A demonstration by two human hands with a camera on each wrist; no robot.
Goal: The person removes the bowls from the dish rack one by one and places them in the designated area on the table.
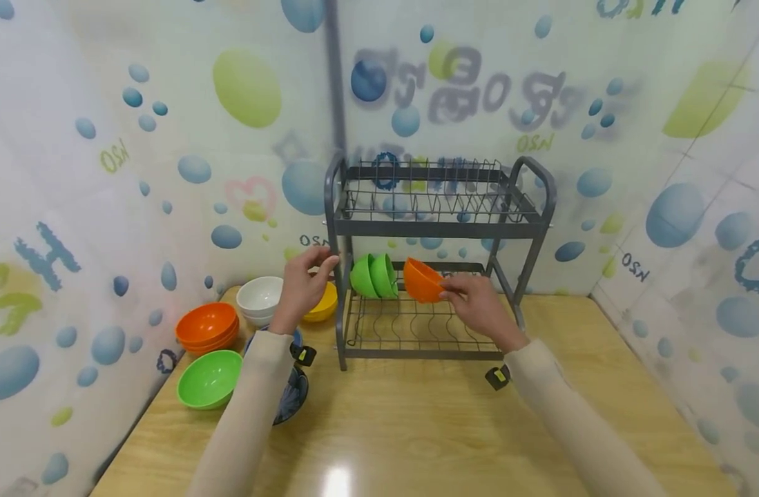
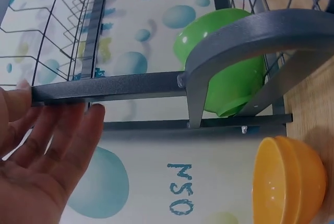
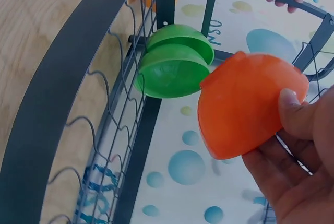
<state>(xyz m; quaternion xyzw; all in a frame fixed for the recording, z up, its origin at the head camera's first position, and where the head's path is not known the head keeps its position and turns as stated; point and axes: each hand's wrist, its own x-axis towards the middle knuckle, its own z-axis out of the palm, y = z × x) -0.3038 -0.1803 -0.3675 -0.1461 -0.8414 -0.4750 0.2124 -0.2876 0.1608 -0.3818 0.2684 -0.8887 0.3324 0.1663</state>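
Observation:
My right hand (image 1: 478,307) pinches an orange bowl (image 1: 420,279) by its side, thumb on one face and fingers on the other. The bowl is tilted over the lower tier of a dark grey two-tier dish rack (image 1: 441,229). Two green bowls (image 1: 373,276) stand on edge at the left end of that tier, one close behind the other. My left hand (image 2: 47,151) grips the rack's left upright, the thumb on one side of the bar and the fingers on the other.
Left of the rack are stacked orange bowls (image 1: 208,324), white bowls (image 1: 259,297), a large green bowl (image 1: 210,379) and yellow bowls (image 2: 300,182). A dark patterned bowl (image 1: 295,397) is partly hidden by my left forearm. The rack's upper tier overhangs the lower one.

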